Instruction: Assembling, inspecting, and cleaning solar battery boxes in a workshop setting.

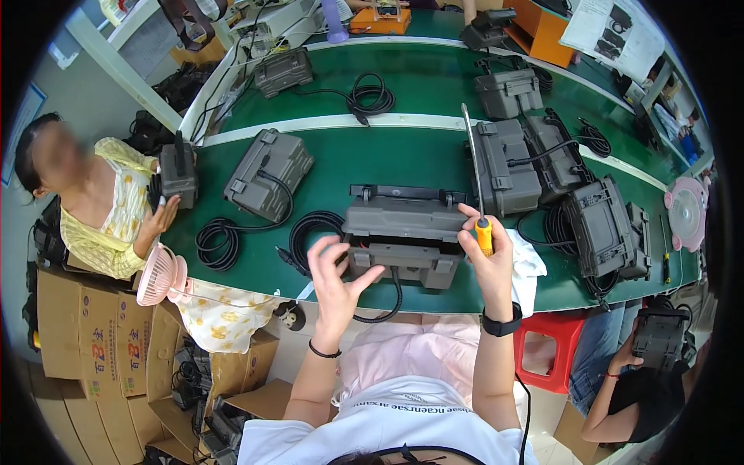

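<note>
In front of me a dark grey plastic case (411,218) stands on the green table with its lid partly raised. A gap shows between the lid and the lower half, and a black cable hangs from its front. My left hand (335,283) is at the case's left front corner, fingers spread and nothing in them. My right hand (491,267) grips a screwdriver (484,232) by its yellow handle, its long shaft pointing up and away. The fingers of that hand are against the lid's right end. Whatever is inside the case is mostly hidden.
Several similar cases with coiled cables, such as one (269,174) at left and one (504,167) at right, stand around. A white cloth (527,267) lies right. Pink fans (163,277) stand at the edges. One person sits left, another lower right, both holding cases.
</note>
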The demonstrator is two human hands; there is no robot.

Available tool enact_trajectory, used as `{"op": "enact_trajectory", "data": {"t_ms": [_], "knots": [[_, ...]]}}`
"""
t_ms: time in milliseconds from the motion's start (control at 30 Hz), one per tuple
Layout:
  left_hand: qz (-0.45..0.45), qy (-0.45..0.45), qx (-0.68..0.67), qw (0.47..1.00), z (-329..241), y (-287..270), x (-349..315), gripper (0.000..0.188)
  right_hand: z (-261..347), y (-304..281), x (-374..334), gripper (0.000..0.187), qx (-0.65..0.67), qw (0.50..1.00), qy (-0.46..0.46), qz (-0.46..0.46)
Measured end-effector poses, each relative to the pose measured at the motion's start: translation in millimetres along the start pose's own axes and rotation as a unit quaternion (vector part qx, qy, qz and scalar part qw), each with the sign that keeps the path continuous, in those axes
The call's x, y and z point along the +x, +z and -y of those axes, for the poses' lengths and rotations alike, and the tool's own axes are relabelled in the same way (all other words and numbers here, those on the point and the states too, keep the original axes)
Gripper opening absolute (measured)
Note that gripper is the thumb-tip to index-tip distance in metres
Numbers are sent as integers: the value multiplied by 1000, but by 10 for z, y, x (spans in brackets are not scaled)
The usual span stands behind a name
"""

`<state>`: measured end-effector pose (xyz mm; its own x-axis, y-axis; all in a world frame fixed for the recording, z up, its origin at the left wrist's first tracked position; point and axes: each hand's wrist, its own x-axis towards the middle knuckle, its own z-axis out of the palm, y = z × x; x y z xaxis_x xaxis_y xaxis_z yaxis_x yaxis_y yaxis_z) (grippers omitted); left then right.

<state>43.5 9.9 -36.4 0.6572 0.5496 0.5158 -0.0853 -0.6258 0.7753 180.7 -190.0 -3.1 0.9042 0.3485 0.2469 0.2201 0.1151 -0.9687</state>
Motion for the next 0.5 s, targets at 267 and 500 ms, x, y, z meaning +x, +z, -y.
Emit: {"op": "enact_trajectory", "data": {"t_ms": [267, 500], "knots": [[31, -47, -27, 998, -28, -6, 47, 42, -36, 2, 36, 15, 15, 999, 48, 7], [-16, 22, -118, 993, -89, -58, 99, 41, -38, 28, 27, 14, 16, 998, 54, 1]]}}
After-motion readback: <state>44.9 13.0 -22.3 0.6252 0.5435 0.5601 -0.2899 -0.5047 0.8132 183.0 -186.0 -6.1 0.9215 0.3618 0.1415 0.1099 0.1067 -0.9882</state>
